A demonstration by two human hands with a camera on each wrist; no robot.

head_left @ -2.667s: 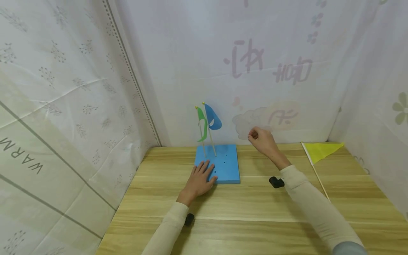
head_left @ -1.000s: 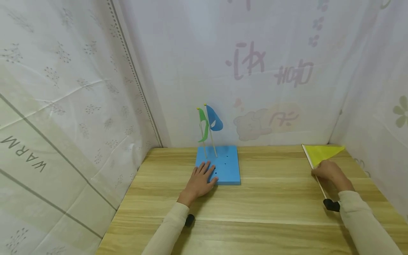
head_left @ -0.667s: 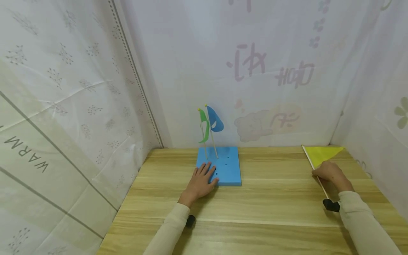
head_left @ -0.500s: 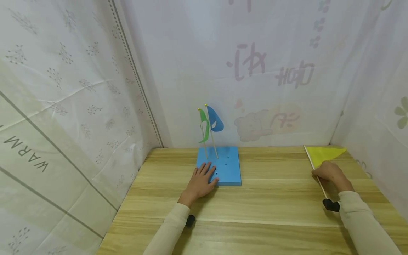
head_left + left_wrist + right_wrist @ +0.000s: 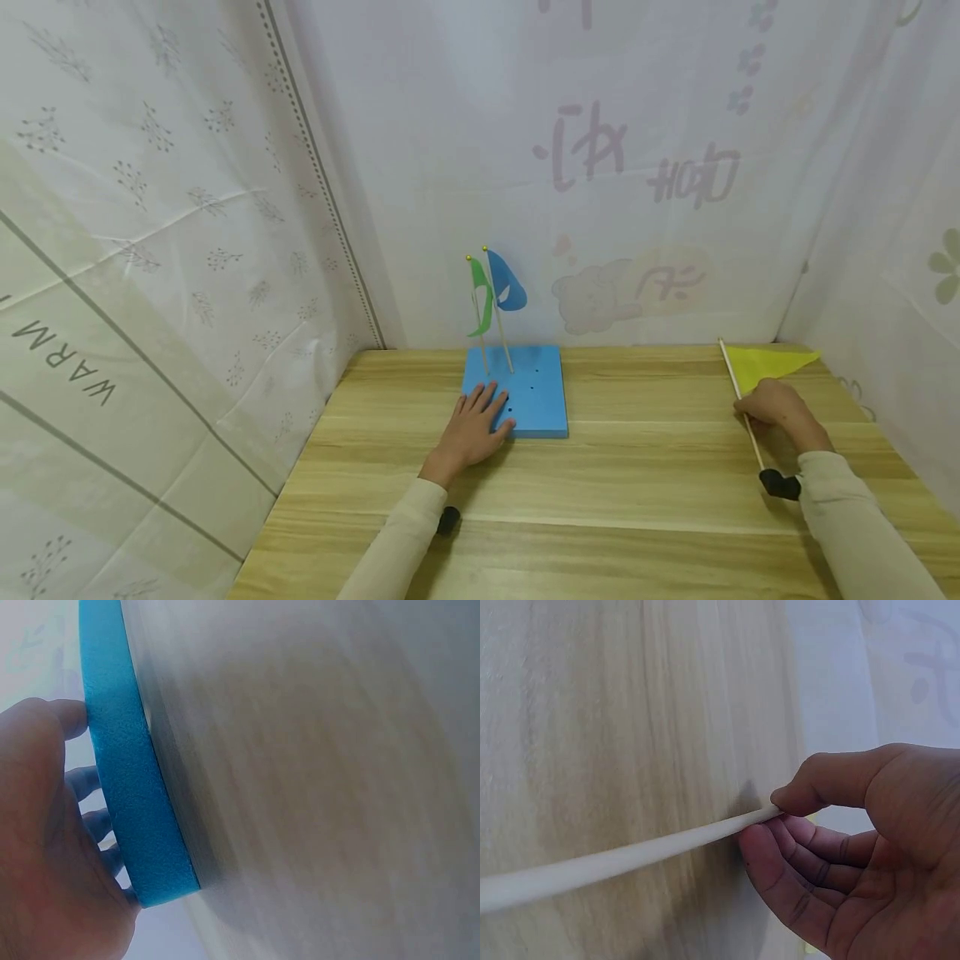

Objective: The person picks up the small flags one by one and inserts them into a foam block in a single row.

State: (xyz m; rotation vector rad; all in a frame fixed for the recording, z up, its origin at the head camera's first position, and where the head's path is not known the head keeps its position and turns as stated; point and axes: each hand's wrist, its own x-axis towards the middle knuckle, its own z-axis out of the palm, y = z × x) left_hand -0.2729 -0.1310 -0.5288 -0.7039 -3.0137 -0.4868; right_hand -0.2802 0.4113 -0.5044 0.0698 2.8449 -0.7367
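Note:
My left hand (image 5: 468, 429) rests on the front left part of a blue foam board (image 5: 543, 400), fingers spread and straight. In the left wrist view, the foam board (image 5: 124, 750) shows its thick edge, with the fingers over its top face. A green flag (image 5: 478, 271) and a blue flag (image 5: 508, 279) stand on thin sticks in the board's back left, leaning slightly left. At the right, my right hand (image 5: 780, 410) pinches the stick of a yellow triangular flag (image 5: 765, 365). In the right wrist view, thumb and forefinger grip that wooden stick (image 5: 645, 853) close over the table.
Several small dark holes show in the board's top. The wood-grain table (image 5: 637, 492) is backed by a printed white curtain (image 5: 420, 167), which also hangs on both sides. Small black devices (image 5: 780, 484) sit under each wrist.
My right hand has moved from mid-air beside the board to the yellow flag at the right and taken its stick. The flag has swung slightly clockwise. My left hand stays on the board.

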